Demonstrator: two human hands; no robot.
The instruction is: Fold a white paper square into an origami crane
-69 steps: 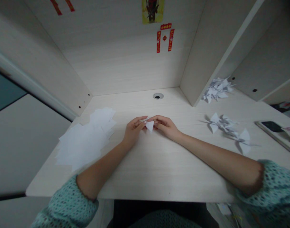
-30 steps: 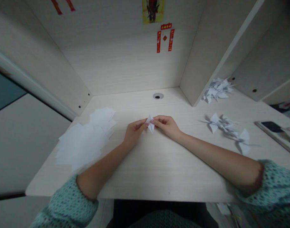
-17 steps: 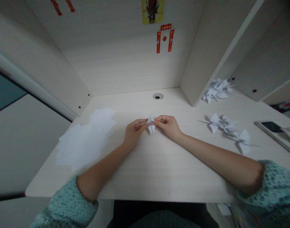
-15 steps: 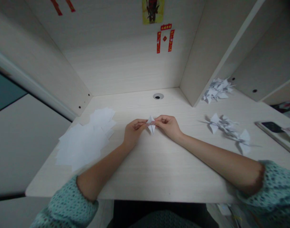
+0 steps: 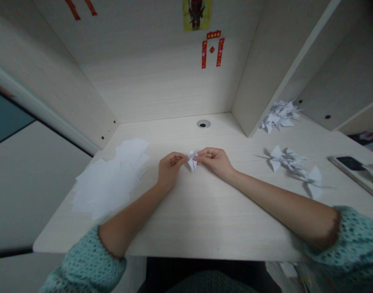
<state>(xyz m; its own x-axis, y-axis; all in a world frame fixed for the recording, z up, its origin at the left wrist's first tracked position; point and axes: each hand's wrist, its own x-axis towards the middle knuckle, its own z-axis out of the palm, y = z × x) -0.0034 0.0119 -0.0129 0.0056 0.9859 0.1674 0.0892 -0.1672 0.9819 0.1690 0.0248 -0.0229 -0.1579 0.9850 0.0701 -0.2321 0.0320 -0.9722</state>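
Leftward by a little since half a second ago, the left hand [image 5: 169, 167] has shifted along with the folded paper [image 5: 192, 164], whose outline, a tall diamond then, is now shorter at the top.

At the far left of the pale wood-grain tabletop [image 5: 189, 219], loose white paper sheets [image 5: 110, 183] lie overlapping in a spread heap beside the left side panel [image 5: 67, 77]. Red strips [image 5: 73, 9] show high on the back panel [image 5: 143, 73]; farther right on it are a yellow picture card [image 5: 208, 20] and, just below, small red couplet stickers [image 5: 203, 55]. Under those, a round cable grommet [image 5: 208, 123] is set into the tabletop near the back. Past the upright divider [image 5: 265, 61], one pile of folded white paper [image 5: 280, 115] sits at the rear, paper cranes [image 5: 291, 162] lie bunched nearer, and a phone [image 5: 361, 173] rests at the right edge.

Both arms come out of teal knit sleeves. On the left, thumb and fingers are pinched together on the near edge of the folded paper; the right hand [image 5: 217, 160] has the same closed grip on the opposite edge. Between them, the paper is over the middle of the tabletop, creased white faces showing, one point toward the person.
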